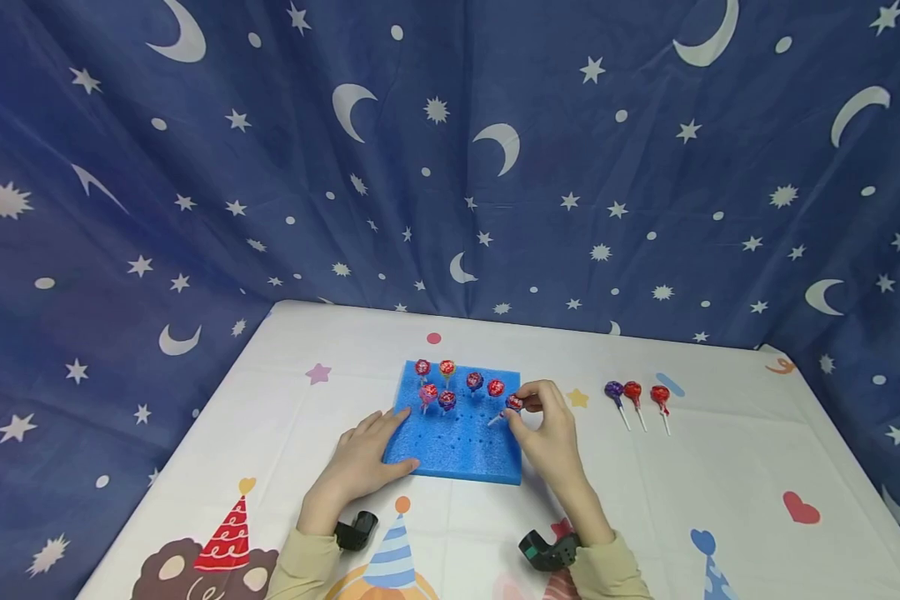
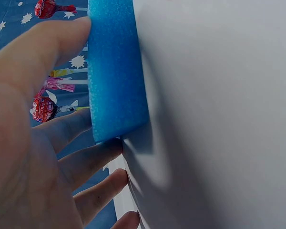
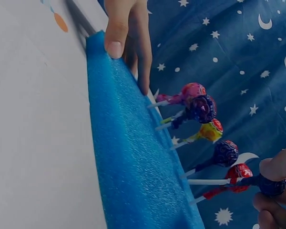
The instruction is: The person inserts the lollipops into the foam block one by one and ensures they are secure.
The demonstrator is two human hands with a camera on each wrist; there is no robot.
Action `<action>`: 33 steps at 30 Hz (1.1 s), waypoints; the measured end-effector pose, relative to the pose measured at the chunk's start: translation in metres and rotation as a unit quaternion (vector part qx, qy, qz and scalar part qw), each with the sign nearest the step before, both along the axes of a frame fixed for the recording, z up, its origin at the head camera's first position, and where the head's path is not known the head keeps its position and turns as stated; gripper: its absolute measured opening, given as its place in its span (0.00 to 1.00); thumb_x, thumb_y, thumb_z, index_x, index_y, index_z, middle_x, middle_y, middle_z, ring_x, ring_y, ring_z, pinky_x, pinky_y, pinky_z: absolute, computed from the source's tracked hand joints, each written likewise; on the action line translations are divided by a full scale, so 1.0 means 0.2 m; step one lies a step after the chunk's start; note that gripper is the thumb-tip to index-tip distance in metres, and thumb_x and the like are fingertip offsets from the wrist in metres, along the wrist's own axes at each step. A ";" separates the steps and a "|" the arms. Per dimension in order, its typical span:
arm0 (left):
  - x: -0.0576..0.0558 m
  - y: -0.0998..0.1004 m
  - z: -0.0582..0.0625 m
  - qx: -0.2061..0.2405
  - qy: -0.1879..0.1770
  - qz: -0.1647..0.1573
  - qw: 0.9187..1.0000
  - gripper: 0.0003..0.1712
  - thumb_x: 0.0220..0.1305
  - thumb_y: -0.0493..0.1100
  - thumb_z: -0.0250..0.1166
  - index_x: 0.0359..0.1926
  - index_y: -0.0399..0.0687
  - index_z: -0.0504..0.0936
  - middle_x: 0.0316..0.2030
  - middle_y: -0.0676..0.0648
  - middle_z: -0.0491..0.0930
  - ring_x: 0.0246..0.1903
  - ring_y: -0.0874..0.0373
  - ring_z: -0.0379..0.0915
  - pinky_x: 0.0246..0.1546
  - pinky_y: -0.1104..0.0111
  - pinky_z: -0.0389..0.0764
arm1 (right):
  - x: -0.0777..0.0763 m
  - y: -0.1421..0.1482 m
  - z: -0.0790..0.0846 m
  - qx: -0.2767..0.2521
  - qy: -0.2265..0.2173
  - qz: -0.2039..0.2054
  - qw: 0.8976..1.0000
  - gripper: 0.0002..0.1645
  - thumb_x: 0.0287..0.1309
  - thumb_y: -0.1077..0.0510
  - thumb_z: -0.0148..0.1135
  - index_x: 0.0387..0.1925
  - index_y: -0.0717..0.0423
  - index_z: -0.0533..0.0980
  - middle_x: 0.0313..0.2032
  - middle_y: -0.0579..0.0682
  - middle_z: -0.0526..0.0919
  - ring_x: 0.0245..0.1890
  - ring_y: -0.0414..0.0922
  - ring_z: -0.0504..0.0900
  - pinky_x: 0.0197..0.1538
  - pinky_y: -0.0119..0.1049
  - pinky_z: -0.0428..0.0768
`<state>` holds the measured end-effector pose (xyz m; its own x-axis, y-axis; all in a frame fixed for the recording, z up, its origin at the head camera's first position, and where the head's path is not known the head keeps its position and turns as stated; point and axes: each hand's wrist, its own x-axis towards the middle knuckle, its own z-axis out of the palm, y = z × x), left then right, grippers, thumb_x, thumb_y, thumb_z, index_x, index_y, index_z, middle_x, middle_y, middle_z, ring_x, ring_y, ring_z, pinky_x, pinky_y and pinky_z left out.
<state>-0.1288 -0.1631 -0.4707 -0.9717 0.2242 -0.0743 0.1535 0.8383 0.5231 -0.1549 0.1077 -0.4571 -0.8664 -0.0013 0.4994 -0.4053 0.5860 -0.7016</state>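
left sleeve [image 1: 303, 567]: pale yellow-beige, plain, long, ends near wrist
right sleeve [image 1: 607, 571]: same colour, soft creases
left wrist unit [image 1: 357, 531]: black, chunky, rounded end
right wrist unit [image 1: 549, 552]: black, curved like a hook, small greenish patch
left hand [image 1: 363, 458]: bare, short thumbnail
right hand [image 1: 555, 437]: bare

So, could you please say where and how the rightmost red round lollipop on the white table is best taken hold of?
I'd pinch the rightmost lollipop by its round head, from above, squeezing sideways: it lies flat, thin white stick towards the near side, and the gap to the neighbouring red lollipop should leave room.
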 end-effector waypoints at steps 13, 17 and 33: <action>0.00 0.00 0.00 -0.004 0.002 0.000 1.000 0.45 0.56 0.58 0.67 0.71 0.51 0.62 0.70 0.40 0.63 0.71 0.37 0.53 0.65 0.37 0.56 | 0.00 -0.07 -0.07 -0.008 0.019 0.007 1.000 0.19 0.46 0.64 0.74 0.37 0.58 0.73 0.36 0.49 0.76 0.37 0.40 0.78 0.41 0.33 0.82; 0.00 0.00 0.00 -0.003 0.001 0.000 1.000 0.45 0.56 0.59 0.67 0.71 0.51 0.62 0.70 0.40 0.63 0.71 0.37 0.52 0.65 0.37 0.55 | -0.01 -0.09 -0.10 0.004 0.027 0.003 1.000 0.19 0.46 0.64 0.74 0.37 0.57 0.72 0.35 0.49 0.75 0.37 0.40 0.78 0.41 0.35 0.82; 0.00 0.00 0.00 -0.002 -0.002 0.000 1.000 0.45 0.56 0.58 0.67 0.71 0.51 0.62 0.70 0.40 0.63 0.71 0.37 0.52 0.65 0.37 0.54 | -0.01 -0.12 -0.12 0.025 0.047 0.008 0.999 0.18 0.47 0.66 0.73 0.37 0.58 0.72 0.36 0.50 0.75 0.38 0.42 0.79 0.43 0.37 0.83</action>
<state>-0.1290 -0.1622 -0.4706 -0.9713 0.2243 -0.0793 0.1518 0.8409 0.5195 -0.1576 0.0835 -0.4808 -0.8148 -0.0414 0.5782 -0.4781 0.6123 -0.6298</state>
